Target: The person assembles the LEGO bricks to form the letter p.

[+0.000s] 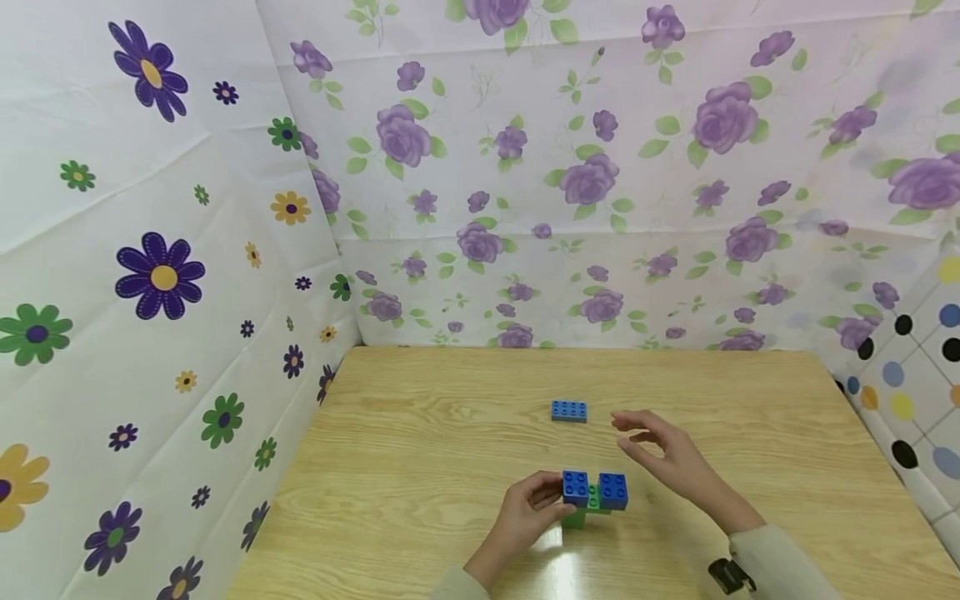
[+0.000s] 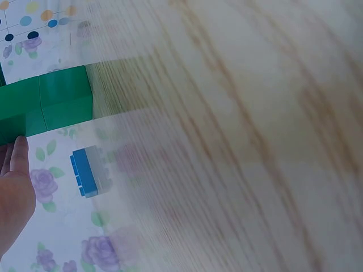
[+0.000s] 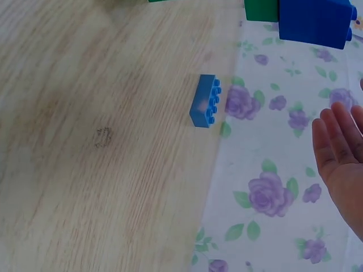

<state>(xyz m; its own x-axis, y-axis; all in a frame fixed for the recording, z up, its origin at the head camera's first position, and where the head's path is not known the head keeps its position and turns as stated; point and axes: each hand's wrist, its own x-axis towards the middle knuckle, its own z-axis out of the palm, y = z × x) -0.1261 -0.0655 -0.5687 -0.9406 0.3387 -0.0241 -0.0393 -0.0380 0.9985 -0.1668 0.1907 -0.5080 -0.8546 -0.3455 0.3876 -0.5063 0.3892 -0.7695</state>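
Observation:
At the front of the table stands a small build of toy building bricks. Two dark blue square bricks, a left one (image 1: 575, 489) and a right one (image 1: 613, 492), sit on top with a gap between them. Green bricks (image 1: 573, 520) lie underneath, and green studs show in the gap. My left hand (image 1: 528, 512) holds the build by its left side, thumb in front and fingers behind. To the right of the build my right hand (image 1: 675, 462) hovers with its fingers loosely extended, touching nothing. Farther back a lighter blue rectangular brick (image 1: 569, 412) lies studs up, apart from both hands.
The wood-grain table (image 1: 420, 467) is bordered by a flowered cloth (image 1: 555, 208) behind, a daisy-patterned cloth (image 1: 217, 275) at left and a dotted cloth (image 1: 918, 383) at right. A dark device (image 1: 729, 575) sits at my right sleeve.

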